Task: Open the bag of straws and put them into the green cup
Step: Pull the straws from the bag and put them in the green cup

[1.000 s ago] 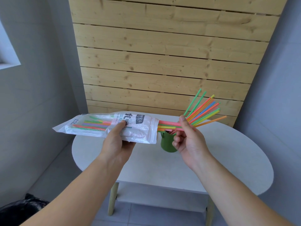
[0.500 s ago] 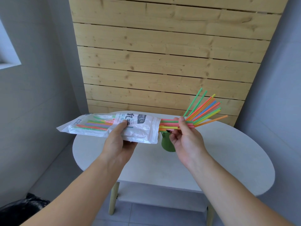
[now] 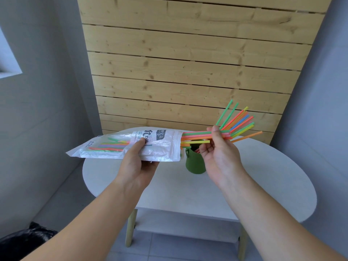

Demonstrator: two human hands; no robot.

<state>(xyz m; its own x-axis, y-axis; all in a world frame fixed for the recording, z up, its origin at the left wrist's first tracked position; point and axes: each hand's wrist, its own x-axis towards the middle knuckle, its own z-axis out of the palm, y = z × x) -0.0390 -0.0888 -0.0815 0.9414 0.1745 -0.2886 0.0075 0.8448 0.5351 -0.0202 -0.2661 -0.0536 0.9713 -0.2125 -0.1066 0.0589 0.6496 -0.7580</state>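
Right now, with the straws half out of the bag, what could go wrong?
1. The right hand pinches only a few of the straws sticking out of the bag; the loose yellow one below might slip out and fall.
2. The green cup already holds fanned straws leaning right, behind the hand; a bump could tip it.
3. The left hand holds the bag level above the table, so the remaining straws could slide out.

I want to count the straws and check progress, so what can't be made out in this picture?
- Head view: the count inside the bag; the print and left hand cover its middle.
- The green cup: its mouth and contents are hidden by the bag's edge, the right hand and the straws.
- The bag's small print is unreadable.
- A black object is cut off bottom left.
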